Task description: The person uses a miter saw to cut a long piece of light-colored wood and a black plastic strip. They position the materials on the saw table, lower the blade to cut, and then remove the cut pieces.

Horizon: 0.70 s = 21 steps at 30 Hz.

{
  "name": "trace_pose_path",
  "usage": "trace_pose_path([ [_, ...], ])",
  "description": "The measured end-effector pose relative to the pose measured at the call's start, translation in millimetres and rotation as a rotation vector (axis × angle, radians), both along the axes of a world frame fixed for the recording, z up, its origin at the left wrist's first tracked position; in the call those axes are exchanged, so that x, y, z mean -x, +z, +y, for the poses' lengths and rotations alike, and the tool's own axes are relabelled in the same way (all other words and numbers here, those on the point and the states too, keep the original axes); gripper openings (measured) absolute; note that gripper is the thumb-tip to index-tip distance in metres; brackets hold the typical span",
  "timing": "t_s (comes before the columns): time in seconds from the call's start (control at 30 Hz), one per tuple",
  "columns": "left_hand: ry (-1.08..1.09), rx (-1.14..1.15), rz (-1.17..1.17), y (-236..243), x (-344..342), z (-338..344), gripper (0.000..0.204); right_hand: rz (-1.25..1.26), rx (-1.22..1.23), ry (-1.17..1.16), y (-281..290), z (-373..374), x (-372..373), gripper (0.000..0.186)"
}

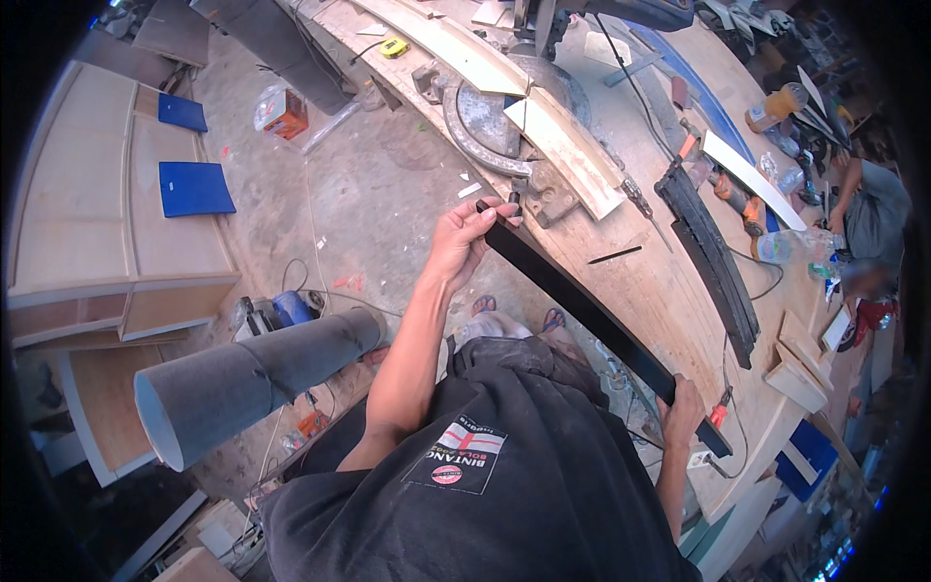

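While your left hand pinches the upper end of the black strip at centre frame, your right hand wraps closed around its lower end at lower right. That strip runs diagonally along the near edge of the workbench, just off it. Above your left hand sits the saw with a pale board across it. More dark strips lie stacked right of centre. A grey pipe fills the lower left.
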<state>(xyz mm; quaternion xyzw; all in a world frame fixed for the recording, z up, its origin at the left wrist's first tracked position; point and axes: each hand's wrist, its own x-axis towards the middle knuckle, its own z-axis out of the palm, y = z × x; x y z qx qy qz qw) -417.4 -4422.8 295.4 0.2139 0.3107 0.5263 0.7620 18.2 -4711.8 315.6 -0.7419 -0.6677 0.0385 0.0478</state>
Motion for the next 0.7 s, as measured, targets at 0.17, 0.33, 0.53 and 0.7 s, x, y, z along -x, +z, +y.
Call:
trace_pose_path([
  [0.17,-0.033,0.003,-0.31,-13.0,11.5,-7.3,0.065,-0.022,-0.101,-0.035,-13.2,-16.1,2.6,0.067],
  [0.33,-0.272,0.337,-0.437,-26.7,-13.4,-67.0,0.085,-0.04,-0.203,-0.136,-36.1,-49.1,9.0,0.054],
  [0.53,-0.559,0.213,0.22,-17.3,-105.8,-95.9,0.063,-0.063,-0.206,-0.349,-68.8,-112.7,48.2,0.049],
  [0.7,-0.655,-0.07,0.226,-3.8,-142.4,-78.2,0.044,-0.013,-0.102,-0.638,-118.8,-145.2,92.2,0.048],
])
